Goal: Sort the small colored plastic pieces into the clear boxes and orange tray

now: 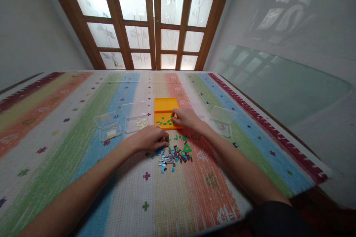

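An open orange box (166,104) lies on the striped cloth, with several small green pieces (164,123) in its near half. My right hand (185,117) is over the right side of that half, fingers bent together; anything between the fingertips is too small to make out. My left hand (152,139) rests at the left edge of a loose pile (175,157) of brown, blue and grey pieces, its fingers curled and their tips partly hidden. More green pieces (187,149) lie at the pile's upper right.
Left of the orange box stands a clear box (128,127) with pale pieces, and farther left an open clear box (110,132). Another open clear box (224,129) is at the right. Wood-framed glass doors (155,26) stand behind the table.
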A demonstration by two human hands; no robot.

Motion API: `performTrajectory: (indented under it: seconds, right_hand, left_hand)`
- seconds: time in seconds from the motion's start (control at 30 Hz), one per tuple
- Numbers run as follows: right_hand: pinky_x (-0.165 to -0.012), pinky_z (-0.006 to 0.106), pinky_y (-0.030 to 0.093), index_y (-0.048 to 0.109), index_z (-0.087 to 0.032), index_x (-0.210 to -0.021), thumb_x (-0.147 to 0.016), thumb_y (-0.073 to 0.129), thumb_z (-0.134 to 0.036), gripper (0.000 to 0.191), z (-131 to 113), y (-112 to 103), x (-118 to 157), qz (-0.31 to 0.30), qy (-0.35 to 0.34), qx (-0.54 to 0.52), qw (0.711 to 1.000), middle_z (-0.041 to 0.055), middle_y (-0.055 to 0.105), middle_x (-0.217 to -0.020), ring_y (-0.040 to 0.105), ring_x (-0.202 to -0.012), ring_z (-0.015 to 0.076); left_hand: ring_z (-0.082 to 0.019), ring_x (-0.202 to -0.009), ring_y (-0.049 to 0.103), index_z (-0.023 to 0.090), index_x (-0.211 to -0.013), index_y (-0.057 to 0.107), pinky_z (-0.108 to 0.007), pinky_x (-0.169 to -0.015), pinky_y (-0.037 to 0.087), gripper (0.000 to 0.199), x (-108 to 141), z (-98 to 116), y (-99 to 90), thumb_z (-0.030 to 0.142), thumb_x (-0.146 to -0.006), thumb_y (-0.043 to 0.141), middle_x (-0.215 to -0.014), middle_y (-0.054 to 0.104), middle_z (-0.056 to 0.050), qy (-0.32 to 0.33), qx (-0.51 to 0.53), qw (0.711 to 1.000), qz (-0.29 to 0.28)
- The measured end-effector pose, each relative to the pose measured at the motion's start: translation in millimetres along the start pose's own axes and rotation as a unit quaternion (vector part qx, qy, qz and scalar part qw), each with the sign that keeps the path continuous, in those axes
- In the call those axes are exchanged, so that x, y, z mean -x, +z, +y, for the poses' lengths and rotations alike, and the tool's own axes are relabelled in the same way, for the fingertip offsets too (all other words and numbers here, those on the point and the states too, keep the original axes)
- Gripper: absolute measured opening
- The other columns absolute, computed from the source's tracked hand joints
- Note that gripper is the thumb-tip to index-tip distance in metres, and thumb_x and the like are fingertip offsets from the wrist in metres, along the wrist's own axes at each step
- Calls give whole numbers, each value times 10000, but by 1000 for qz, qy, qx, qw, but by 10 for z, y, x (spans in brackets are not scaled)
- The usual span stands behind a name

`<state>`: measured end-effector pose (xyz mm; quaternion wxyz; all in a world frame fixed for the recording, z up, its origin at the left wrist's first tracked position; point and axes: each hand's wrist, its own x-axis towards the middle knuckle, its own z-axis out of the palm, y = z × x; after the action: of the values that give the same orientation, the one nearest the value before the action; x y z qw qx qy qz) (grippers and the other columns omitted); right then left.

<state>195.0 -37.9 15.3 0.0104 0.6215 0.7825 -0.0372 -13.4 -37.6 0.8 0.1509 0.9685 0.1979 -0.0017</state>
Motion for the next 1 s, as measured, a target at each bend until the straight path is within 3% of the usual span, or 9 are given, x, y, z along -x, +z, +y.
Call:
performTrajectory:
  seconds: [0.23, 0.5, 0.8, 1.0]
  right_hand:
    - [-778, 300, 441, 754, -156, -1214, -993, 500, -283, 359, -45, 117, -30, 6, 19, 2, 1000, 170, 772, -1117, 707, -1010, 263]
    - [-753, 290, 438, 804, -181, -1121, -955, 517, -230, 335, -27, 75, -18, -2, 11, 2, 1000, 155, 790, -1070, 718, -965, 253]
    - [-770, 298, 443, 775, -193, -1206, -961, 514, -242, 361, -36, 97, -19, 5, 26, -7, 1000, 149, 784, -1104, 709, -1002, 261]
    - [-743, 281, 414, 779, -190, -1182, -950, 557, -246, 326, 1, -80, 31, 25, 12, -18, 999, 121, 786, -1029, 684, -920, 224]
  left_hand:
    - [-147, -646, 646, 203, -814, 733, -234, -593, 369, 195, -15, -45, 31, 277, -934, 599, -723, 741, -35, 0, -22, 1000, 6]
    - [-148, -685, 678, 219, -866, 756, -236, -638, 416, 132, 4, -48, 23, 262, -898, 635, -770, 771, -23, 4, 10, 1000, 7]
    - [-140, -639, 645, 209, -836, 753, -233, -608, 403, 160, -30, -5, 47, 231, -906, 611, -751, 763, -32, 8, 14, 1000, -3]
    - [-133, -637, 646, 209, -855, 753, -227, -612, 414, 188, -14, -21, 35, 246, -916, 579, -743, 760, -27, 13, 19, 1000, 14]
